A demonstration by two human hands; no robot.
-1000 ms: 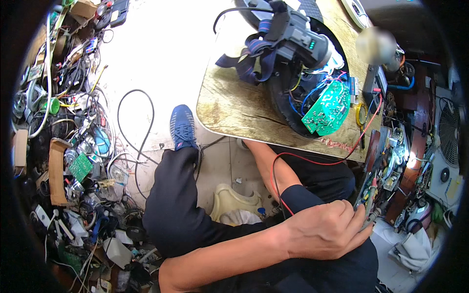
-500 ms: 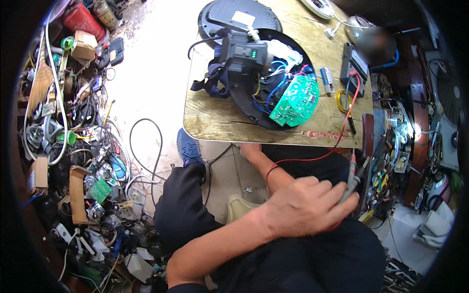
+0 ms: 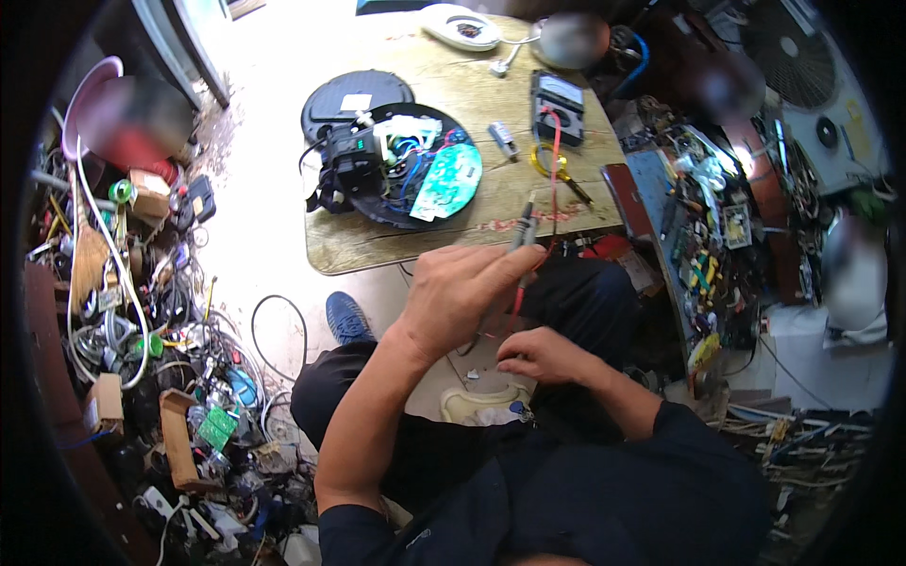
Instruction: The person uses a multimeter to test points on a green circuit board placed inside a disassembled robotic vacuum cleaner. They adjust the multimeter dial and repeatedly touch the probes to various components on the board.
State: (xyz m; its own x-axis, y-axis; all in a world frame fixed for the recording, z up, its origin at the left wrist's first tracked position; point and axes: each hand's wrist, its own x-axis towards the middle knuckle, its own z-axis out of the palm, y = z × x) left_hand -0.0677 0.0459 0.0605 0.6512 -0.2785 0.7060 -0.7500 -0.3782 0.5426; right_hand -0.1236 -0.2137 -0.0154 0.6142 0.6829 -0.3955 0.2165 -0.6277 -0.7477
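Note:
My left hand [image 3: 458,291] is closed around a pair of test probes [image 3: 525,228], tips pointing up near the table's front edge. A red lead [image 3: 555,179] runs from them to an analog multimeter [image 3: 557,106] on the table. Lower down, over my lap, my right hand [image 3: 545,357] has its fingers curled in; whether anything is in them is hidden. Beyond my left hand lies an opened round black housing [image 3: 415,219] with a green circuit board [image 3: 449,184] and loose wires. A black box-shaped device [image 3: 355,158] with a strap rests on its left side.
On the wooden table [image 3: 349,247] are a round black cover [image 3: 330,108], a small box-shaped piece [image 3: 503,141], a yellow loop [image 3: 543,162] and a white ring-shaped part [image 3: 462,30]. Piled electronic scrap [image 3: 219,426] lines the left; tools and parts [image 3: 703,255] crowd the right.
The view has shifted, with the table now farther left and smaller. My left hand has lifted the probes toward the table edge. My right hand has drawn back from below the edge.

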